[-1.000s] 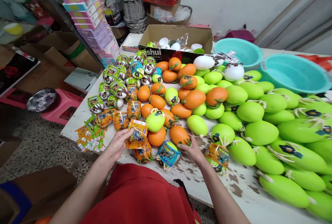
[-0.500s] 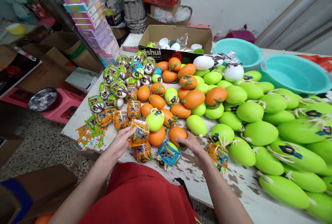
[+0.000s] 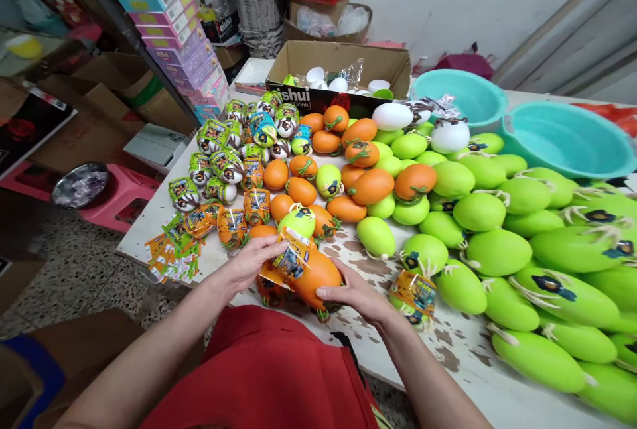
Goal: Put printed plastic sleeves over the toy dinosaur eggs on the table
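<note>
My right hand (image 3: 355,290) is closed on an orange plastic egg (image 3: 318,274), lifted off the table and tilted. In my left hand (image 3: 256,258) is an orange printed wrapper sleeve (image 3: 293,255), pinched at its edge and held against the egg's left end. Green strands hang at the egg's lower side. Behind the wrapper a lime-green egg (image 3: 298,220) shows in part. An orange wrapped egg (image 3: 271,291) lies below my left hand, mostly covered. To the right of my right hand sits a lime egg in an orange wrapper (image 3: 415,296).
Wrapped eggs (image 3: 226,167) cluster at the left, beside a fan of loose wrappers (image 3: 174,250). Lime eggs (image 3: 500,251) cover the right side. Behind stand a cardboard box (image 3: 343,58) and two turquoise basins (image 3: 572,140). Stacked pink and purple boxes (image 3: 174,38) rise at the back left.
My right hand has lifted the orange egg and brought it left to the wrapper. My left hand has moved right with the wrapper, which now meets the egg.
</note>
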{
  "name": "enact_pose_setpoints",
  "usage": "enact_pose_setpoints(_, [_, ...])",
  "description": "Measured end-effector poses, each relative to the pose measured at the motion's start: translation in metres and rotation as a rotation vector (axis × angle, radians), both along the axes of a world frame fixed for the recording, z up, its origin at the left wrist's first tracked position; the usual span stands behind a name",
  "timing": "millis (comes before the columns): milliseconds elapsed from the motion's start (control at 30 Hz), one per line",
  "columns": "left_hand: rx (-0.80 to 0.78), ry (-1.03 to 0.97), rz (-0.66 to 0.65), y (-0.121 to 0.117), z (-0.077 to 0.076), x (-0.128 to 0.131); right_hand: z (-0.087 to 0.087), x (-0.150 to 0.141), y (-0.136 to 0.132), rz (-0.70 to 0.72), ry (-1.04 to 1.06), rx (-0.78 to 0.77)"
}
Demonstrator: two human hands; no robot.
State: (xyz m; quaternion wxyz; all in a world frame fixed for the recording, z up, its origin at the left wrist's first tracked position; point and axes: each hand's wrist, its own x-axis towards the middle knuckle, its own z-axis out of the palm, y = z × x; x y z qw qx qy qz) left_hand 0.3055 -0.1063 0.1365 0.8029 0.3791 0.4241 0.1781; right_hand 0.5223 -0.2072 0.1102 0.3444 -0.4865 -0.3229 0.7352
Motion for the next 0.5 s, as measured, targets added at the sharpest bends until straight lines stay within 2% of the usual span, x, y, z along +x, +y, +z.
enact_pose_setpoints(100, [0.039,0.051,-0.075,0.006,0.002,0.001,-0.002,-0.008,0.003,0.029,-0.006,-0.01])
enact_pose_setpoints(167, [0.074,0.07,-0.182,0.008,0.006,0.003,-0.003,-0.015,0.007,0.043,0.03,0.022])
enact_pose_setpoints(267, [0.235,0.1,-0.38,0.011,0.016,0.005,-0.002,-0.031,0.013,0.074,0.162,0.031])
enact_pose_setpoints(300, [0.31,0.131,-0.384,0.012,0.02,0.004,-0.001,-0.037,0.014,0.061,0.2,0.022])
enact_pose_setpoints(333, [0.391,0.178,-0.325,0.012,0.023,0.001,0.0,-0.042,0.014,0.026,0.233,0.014])
enact_pose_setpoints(433, [0.557,0.331,0.058,0.01,0.029,-0.015,0.006,-0.059,0.009,-0.141,0.325,0.006])
enact_pose_setpoints(467, [0.529,0.339,0.124,0.006,0.028,-0.022,0.008,-0.065,0.005,-0.191,0.355,0.002])
enact_pose_setpoints(500, [0.446,0.314,0.111,0.001,0.028,-0.029,0.009,-0.07,0.001,-0.226,0.377,-0.006])
